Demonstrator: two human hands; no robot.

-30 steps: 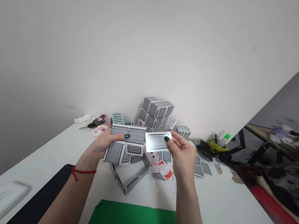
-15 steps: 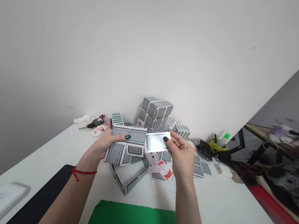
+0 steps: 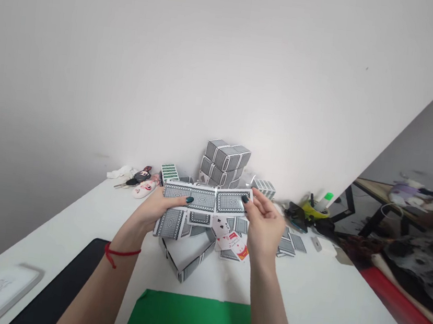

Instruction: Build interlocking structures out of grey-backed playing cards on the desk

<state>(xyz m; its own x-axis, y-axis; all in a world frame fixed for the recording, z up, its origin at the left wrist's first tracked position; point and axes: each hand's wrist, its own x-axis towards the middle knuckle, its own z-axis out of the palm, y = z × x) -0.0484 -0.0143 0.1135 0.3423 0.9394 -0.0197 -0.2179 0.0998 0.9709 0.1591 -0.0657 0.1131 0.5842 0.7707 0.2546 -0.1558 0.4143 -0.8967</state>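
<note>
My left hand (image 3: 153, 208) is closed on a panel of joined playing cards (image 3: 170, 223), grey patterned backs facing me, thumb lying across the upper row. Between the thumb and fingers of my right hand (image 3: 265, 218) is a single playing card (image 3: 231, 201), also back side up. Its left edge meets the right end of the panel's upper row; whether it overlaps or tucks in, I cannot tell. Below the panel, an open box made of cards (image 3: 190, 266) sits on the table, partly covered. Loose face-up cards (image 3: 235, 244) lie to its right.
Behind my hands a stack of card-built blocks (image 3: 225, 159) stands against the wall. Keys with charms (image 3: 141, 176) lie to the left. More loose cards (image 3: 289, 243) and a yellow holder (image 3: 315, 211) are at right. A green sheet (image 3: 191, 322) lies in front.
The single card in my right hand has levelled out and come into line with the panel's upper row, losing its bright glare. The panel has shifted slightly right.
</note>
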